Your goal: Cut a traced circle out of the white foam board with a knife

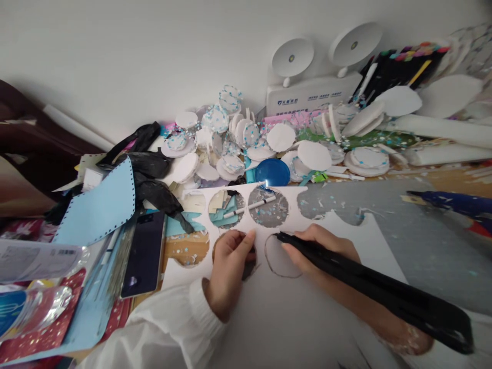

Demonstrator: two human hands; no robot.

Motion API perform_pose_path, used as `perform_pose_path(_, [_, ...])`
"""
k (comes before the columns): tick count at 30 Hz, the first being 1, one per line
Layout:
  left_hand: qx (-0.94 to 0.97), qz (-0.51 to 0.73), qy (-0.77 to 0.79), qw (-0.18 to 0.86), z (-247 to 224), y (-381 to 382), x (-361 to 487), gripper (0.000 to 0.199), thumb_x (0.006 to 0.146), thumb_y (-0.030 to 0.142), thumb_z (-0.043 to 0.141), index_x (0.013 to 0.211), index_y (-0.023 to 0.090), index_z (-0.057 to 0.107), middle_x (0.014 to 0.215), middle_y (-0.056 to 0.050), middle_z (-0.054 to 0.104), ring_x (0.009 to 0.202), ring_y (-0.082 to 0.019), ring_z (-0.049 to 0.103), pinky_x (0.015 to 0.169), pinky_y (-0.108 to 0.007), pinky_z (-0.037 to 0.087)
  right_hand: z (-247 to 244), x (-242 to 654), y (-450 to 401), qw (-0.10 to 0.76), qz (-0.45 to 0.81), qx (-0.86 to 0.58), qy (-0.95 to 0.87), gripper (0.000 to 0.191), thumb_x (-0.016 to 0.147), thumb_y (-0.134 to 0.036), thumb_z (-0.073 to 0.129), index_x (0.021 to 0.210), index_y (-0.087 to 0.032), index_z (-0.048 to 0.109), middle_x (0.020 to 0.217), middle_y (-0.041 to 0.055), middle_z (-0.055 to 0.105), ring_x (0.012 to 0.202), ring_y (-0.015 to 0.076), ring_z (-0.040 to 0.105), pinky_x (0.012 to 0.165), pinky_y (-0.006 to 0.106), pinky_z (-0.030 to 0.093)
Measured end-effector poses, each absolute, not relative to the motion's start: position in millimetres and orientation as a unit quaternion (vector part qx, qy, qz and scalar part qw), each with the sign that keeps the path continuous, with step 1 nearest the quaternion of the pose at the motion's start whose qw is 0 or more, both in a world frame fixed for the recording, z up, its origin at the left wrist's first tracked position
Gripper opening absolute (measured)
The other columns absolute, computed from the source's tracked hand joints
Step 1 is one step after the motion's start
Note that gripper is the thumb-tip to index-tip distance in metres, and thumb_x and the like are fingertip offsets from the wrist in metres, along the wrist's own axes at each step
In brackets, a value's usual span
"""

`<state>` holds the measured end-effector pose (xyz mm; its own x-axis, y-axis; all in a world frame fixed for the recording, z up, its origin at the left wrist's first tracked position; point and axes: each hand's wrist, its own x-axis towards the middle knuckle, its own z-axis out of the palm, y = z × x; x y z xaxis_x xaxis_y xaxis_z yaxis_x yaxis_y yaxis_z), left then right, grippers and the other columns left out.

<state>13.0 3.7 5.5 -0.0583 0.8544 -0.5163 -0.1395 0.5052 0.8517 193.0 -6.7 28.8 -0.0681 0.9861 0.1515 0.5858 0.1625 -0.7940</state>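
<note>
A large white sheet [269,312] with several round holes cut along its far part lies in front of me. My right hand [326,256] grips a long black tool [376,287], its tip on a circle outline [282,256] marked on the sheet. To the left, my left hand [232,261] holds the sheet at the edge of a round hole, thumb and fingers pinched together there. Behind the sheet's far edge sits a blue round lid [272,172]. A thin white pen [249,206] shows through two holes.
White foam discs [314,155] with blue specks are heaped along the wall. A white twin-lamp unit [313,95] stands behind them. At left lie a dark phone [143,253], black plastic [148,164] and blue paper [100,200]; at right, a blue tool [453,201] on a grey mat [415,236].
</note>
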Motion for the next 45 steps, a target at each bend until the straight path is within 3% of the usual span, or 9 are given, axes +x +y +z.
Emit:
perform_pose_path(6, [0.290, 0.398, 0.607, 0.624, 5.5, 4.2, 13.2, 0.044, 0.070, 0.053, 0.074, 0.066, 0.017, 0.051, 0.062, 0.002, 0.052, 0.053, -0.007, 0.051, 0.048, -0.017, 0.037, 12.1, 195.7, -6.2, 0.348, 0.271, -0.580, -0.685, 0.015, 0.085, -0.035, 0.061, 0.076, -0.023, 0.060, 0.064, -0.0025, 0.065, 0.057, 0.0136, 0.059, 0.052, 0.023, 0.044])
perform_pose_path(12, [0.261, 0.465, 0.598, 0.599, 7.0, 5.3, 13.3, 0.040, 0.065, 0.050, 0.079, 0.075, 0.016, 0.062, 0.075, -0.003, 0.062, 0.072, -0.013, 0.061, 0.069, -0.025, 0.053, 4.7, 192.6, -5.3, 0.345, 0.273, -0.588, -0.679, 0.015, 0.086, -0.034, 0.061, 0.077, -0.022, 0.059, 0.059, -0.0041, 0.062, 0.053, 0.0120, 0.054, 0.049, 0.022, 0.041])
perform_pose_path(31, [0.298, 0.477, 0.600, 0.569, 9.9, 5.9, 11.0, 0.031, 0.069, 0.045, 0.076, 0.068, 0.016, 0.065, 0.067, -0.002, 0.063, 0.064, -0.011, 0.057, 0.066, -0.023, 0.046, 9.3, 195.6, -6.1, 0.372, 0.301, -0.550, -0.685, 0.014, 0.084, -0.031, 0.063, 0.076, -0.023, 0.054, 0.062, -0.0046, 0.061, 0.055, 0.0117, 0.056, 0.051, 0.022, 0.042])
perform_pose_path(37, [0.304, 0.467, 0.604, 0.570, 9.6, 5.1, 11.1, 0.030, 0.073, 0.045, 0.073, 0.071, 0.016, 0.064, 0.069, -0.002, 0.062, 0.067, -0.012, 0.057, 0.069, -0.023, 0.045, 12.4, 199.1, -5.7, 0.357, 0.317, -0.531, -0.700, 0.017, 0.083, -0.029, 0.063, 0.074, -0.023, 0.050, 0.058, -0.0055, 0.056, 0.050, 0.0114, 0.050, 0.048, 0.022, 0.039])
perform_pose_path(45, [0.323, 0.457, 0.620, 0.550, 5.4, 1.6, 9.7, 0.029, 0.078, 0.045, 0.068, 0.073, 0.017, 0.063, 0.070, -0.002, 0.061, 0.069, -0.012, 0.056, 0.069, -0.023, 0.042, 11.1, 196.0, -4.9, 0.352, 0.344, -0.533, -0.689, 0.012, 0.084, -0.030, 0.062, 0.080, -0.023, 0.053, 0.068, -0.0030, 0.063, 0.058, 0.0127, 0.057, 0.052, 0.022, 0.043])
